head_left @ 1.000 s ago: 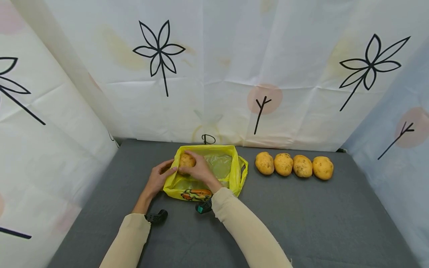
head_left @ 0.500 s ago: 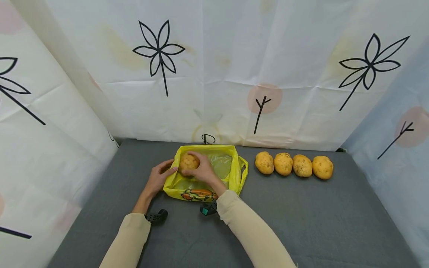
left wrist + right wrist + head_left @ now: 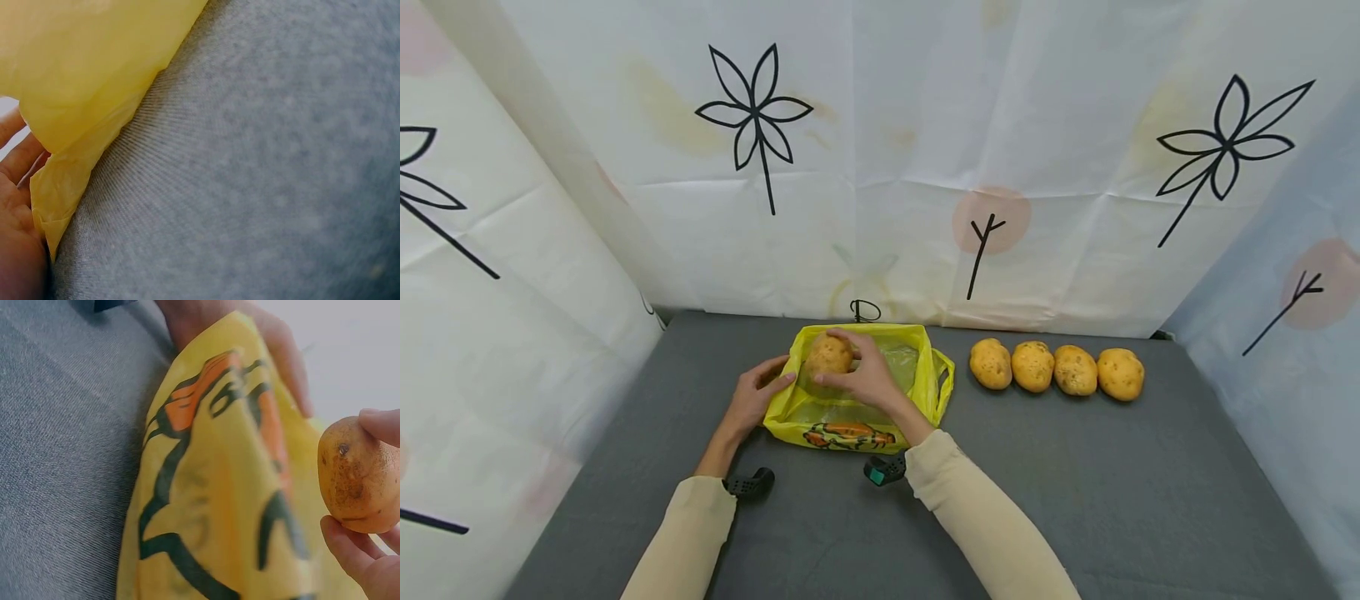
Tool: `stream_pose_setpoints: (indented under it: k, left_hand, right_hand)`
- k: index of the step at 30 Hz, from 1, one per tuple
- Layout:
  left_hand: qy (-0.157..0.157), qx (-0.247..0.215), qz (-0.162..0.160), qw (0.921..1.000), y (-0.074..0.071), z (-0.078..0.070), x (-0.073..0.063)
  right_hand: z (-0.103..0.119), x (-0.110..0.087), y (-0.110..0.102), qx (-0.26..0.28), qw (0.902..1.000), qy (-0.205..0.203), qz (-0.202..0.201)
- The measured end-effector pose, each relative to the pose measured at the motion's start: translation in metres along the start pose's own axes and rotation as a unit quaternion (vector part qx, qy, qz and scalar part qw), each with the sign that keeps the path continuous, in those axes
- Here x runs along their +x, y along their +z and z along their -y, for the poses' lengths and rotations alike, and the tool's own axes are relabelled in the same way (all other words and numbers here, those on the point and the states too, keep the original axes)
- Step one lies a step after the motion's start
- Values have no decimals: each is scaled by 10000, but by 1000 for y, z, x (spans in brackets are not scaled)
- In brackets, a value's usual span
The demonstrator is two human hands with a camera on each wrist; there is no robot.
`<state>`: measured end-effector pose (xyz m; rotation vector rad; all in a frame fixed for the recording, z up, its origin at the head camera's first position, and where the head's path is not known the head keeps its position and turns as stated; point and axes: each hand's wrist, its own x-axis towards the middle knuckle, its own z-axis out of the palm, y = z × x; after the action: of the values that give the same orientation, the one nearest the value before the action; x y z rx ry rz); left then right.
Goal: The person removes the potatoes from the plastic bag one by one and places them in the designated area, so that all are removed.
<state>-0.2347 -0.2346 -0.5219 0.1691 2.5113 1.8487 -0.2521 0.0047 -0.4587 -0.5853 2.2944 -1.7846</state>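
Observation:
My right hand (image 3: 868,375) grips a yellow-brown potato (image 3: 829,356) between thumb and fingers, over the mouth of a yellow plastic bag (image 3: 842,412). Up close in the right wrist view, the potato (image 3: 351,478) shows dark marks on its skin. The bag lies with its opening spread, an orange and black print on its near side and a handle loop at the right. At its left rim, my left hand (image 3: 756,397) holds the plastic between thumb and fingers. The left wrist view shows part of that hand (image 3: 15,206) behind the yellow plastic.
Several potatoes (image 3: 1032,367) stand in a row at the back of the grey table (image 3: 1075,500), right of the bag. White printed cloth (image 3: 887,150) walls in the back and sides. Black wrist cameras (image 3: 751,484) hang under both wrists.
My right hand has brought the potato up and slightly right, from deeper at the bag's left end, so more of it shows. My left hand keeps its place at the rim.

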Motion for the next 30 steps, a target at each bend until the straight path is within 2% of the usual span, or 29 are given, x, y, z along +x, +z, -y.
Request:
stream_pose_setpoints:
  k: [14, 30]
  left_hand:
    - [-26, -41, -22, 10000, 0, -2, 0]
    - [37, 37, -34, 10000, 0, 0, -1]
  right_hand:
    - [20, -18, -23, 518, 9972, -526, 145]
    - [32, -39, -55, 493, 9954, -814, 113]
